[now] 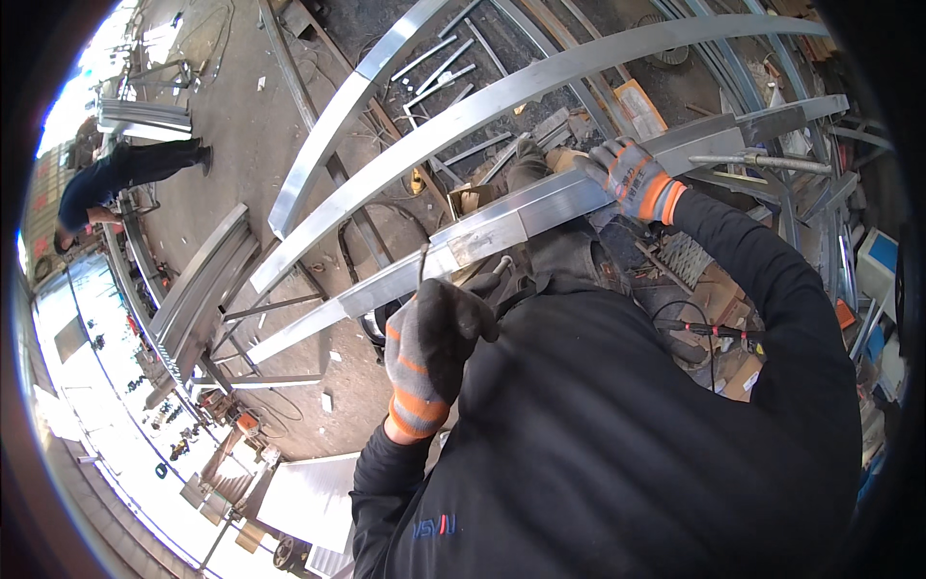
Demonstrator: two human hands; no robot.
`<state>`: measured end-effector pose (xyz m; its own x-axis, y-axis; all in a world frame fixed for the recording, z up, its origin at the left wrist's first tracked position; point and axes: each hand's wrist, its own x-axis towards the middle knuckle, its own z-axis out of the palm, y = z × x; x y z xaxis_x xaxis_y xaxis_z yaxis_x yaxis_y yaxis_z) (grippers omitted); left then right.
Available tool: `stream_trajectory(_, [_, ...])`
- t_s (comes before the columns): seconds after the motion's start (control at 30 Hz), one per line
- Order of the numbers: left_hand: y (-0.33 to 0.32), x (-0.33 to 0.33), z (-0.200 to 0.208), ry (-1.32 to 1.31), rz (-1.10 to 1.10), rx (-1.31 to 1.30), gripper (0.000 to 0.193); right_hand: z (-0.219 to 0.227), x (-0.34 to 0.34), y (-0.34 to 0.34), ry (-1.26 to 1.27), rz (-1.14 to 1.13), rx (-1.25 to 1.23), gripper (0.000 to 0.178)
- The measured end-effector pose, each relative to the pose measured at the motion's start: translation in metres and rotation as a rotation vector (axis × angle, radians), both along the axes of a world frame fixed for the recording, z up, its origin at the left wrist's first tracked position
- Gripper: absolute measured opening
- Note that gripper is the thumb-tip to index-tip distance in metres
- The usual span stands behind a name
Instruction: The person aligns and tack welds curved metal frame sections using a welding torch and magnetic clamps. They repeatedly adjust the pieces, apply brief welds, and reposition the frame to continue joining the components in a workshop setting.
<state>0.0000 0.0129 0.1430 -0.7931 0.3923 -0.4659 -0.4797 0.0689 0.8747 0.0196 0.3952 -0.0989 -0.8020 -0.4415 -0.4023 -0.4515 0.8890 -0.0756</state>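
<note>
A long silvery metal beam [569,201] lies slantwise in front of my body, with a shorter sleeve-like piece around its middle. My right hand [632,179], in a grey and orange glove, rests on the beam with its fingers stretched over the top. On the near side of the beam, my left hand [431,343] is closed in a matching glove with dark fingers. A thin dark rod [422,261] sticks up from this hand; its lower part is hidden. Close by, the rounded tip of a small metal rod [503,263] shows beside the beam.
A curved metal beam [540,85] arches beyond, near another bent beam [323,154]. Stacked metal profiles [198,289] stand at the left. Farther left, a person [121,183] in dark clothes bends over. Offcuts, a cable and cardboard [728,299] clutter the right side.
</note>
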Motion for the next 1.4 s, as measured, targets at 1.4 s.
stream_trajectory(1.4, [0.015,0.12,-0.026,0.535,0.478,0.079,0.019,0.035,0.005,-0.01,-0.039,-0.034,0.022,0.115])
